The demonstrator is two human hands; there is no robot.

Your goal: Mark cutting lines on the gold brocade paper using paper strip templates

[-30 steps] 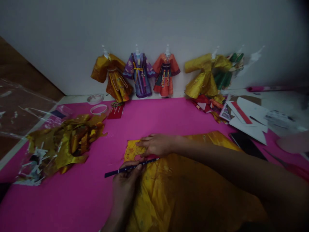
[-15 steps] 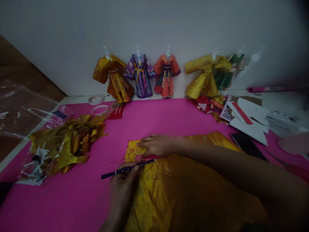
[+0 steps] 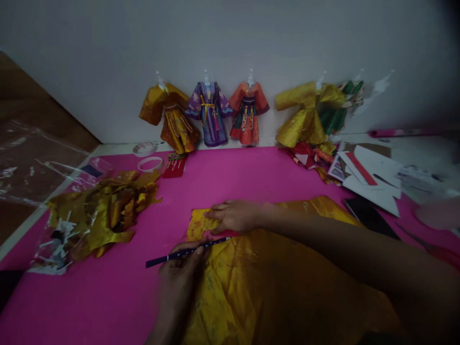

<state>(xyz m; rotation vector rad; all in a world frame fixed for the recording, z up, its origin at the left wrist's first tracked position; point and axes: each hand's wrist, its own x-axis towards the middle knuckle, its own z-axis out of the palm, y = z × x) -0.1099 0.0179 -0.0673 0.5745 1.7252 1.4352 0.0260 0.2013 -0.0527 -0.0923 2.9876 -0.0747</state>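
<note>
My left hand [image 3: 179, 270] is closed around a dark blue pencil [image 3: 161, 261] with white dots and a white band. Its tip points right, over the edge of a large golden-yellow fabric sheet [image 3: 287, 278]. Farther up, my right hand [image 3: 232, 215] lies spread flat, palm down, pressing a small yellow patterned piece [image 3: 197, 223] at the sheet's far left corner. Pink shows in a narrow gap between that piece and the larger sheet. My right forearm crosses over the sheet and hides part of it.
Small dressed figures, including a purple-robed one [image 3: 208, 112], stand along the wall. Golden scraps [image 3: 108, 206] and clear plastic lie left, near tape rolls [image 3: 150, 164] and a red card [image 3: 175, 166]. Right are a black phone [image 3: 368, 218], white paper pieces [image 3: 373, 191] and red-handled scissors [image 3: 434, 249].
My left hand and the pencil have shifted slightly left, drawing the tip back a little. My right hand stays pressed in the same place.
</note>
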